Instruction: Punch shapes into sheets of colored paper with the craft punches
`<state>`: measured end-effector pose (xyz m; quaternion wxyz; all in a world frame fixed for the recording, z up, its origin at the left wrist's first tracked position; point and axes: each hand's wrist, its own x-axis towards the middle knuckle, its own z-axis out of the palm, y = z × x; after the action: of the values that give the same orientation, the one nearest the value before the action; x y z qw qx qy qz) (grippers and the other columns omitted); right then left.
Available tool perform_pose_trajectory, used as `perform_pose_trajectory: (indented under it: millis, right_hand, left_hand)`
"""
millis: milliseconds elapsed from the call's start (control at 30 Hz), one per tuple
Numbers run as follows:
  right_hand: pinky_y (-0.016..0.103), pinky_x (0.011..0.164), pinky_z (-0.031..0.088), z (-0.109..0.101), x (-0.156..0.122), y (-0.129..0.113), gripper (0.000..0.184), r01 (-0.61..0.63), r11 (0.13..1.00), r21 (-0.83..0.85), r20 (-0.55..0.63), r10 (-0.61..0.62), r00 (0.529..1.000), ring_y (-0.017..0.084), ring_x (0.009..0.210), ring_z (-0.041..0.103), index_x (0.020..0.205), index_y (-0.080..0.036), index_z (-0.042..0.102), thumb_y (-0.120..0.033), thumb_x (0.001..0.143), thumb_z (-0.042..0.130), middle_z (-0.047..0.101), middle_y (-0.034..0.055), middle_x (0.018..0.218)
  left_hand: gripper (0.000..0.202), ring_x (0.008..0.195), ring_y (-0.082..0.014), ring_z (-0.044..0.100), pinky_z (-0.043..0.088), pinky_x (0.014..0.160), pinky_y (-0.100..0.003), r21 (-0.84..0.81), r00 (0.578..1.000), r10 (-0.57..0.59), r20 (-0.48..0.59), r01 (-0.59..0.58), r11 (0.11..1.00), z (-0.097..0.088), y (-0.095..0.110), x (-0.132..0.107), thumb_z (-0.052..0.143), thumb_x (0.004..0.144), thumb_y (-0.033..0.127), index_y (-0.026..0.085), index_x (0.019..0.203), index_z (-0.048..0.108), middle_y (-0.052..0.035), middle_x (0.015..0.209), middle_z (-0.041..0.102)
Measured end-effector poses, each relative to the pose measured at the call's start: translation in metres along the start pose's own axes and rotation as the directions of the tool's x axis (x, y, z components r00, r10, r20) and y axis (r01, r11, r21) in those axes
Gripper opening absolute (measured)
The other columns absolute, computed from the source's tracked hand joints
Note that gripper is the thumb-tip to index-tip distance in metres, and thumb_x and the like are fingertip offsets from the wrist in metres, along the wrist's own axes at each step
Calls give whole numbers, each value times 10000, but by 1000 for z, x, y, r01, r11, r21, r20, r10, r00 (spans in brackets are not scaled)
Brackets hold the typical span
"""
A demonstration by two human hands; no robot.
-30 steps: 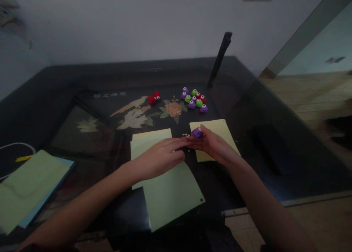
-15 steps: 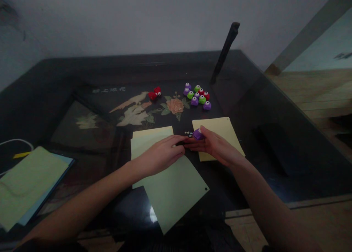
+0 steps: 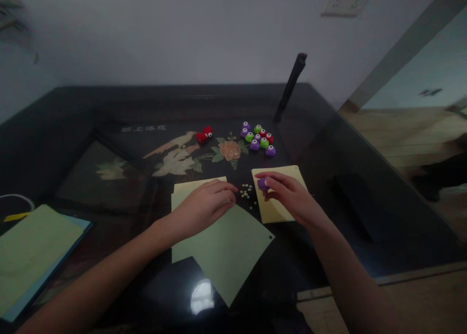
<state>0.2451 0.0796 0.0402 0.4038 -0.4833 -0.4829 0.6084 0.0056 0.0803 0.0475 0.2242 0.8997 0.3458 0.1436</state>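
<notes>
My right hand (image 3: 292, 194) pinches a small purple paper punch (image 3: 262, 184) above the yellow paper stack (image 3: 272, 210). My left hand (image 3: 209, 203), its fingers loosely bent and holding nothing visible, hovers over the pale green paper sheets (image 3: 228, 246). One corner of the green paper has a star-shaped hole. Between the two hands, tiny pale paper cut-outs (image 3: 245, 190) are scattered on the dark table.
Several purple, green and red punches (image 3: 257, 137) form a cluster farther back, with red ones (image 3: 204, 134) to their left. A dark stick (image 3: 291, 87) stands beyond them. More green paper (image 3: 40, 249) lies over a blue folder at far left.
My hands have drawn apart, and the tiny cut-outs now show more widely spread between them. The right hand has turned the punch over the yellow paper. The camera view has tilted slightly up.
</notes>
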Motion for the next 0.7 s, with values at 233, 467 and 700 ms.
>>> perform_pose_trajectory:
  millis: [233,467,700]
  right_hand:
    - [302,730,512,-20,-4,-19,212,203,959,196,-217,-160,963,126,725,571,951,-285,695,-323,745,725,639,-9,869]
    - [423,821,537,-62,45,-33,380,278,896,-346,-355,-399,845,194,798,648,1084,-212,659,-337,730,723,656,53,1022]
    - [410,866,507,-99,127,-6,215,26,678,-734,-323,-383,865,236,907,638,957,-129,684,-257,785,710,685,103,975]
  left_hand:
    - [182,641,-123,575,427,612,-238,-282,978,-201,61,210,936,-38,2,-7,508,915,296,208,922,667,10,802,678]
    - [253,522,-109,457,318,496,-218,-535,923,-382,36,341,773,-47,-9,-6,566,831,410,175,887,638,44,600,518]
    - [254,548,-113,526,362,530,-222,-710,905,-408,117,364,603,-33,-22,-3,607,822,410,175,919,599,40,632,582]
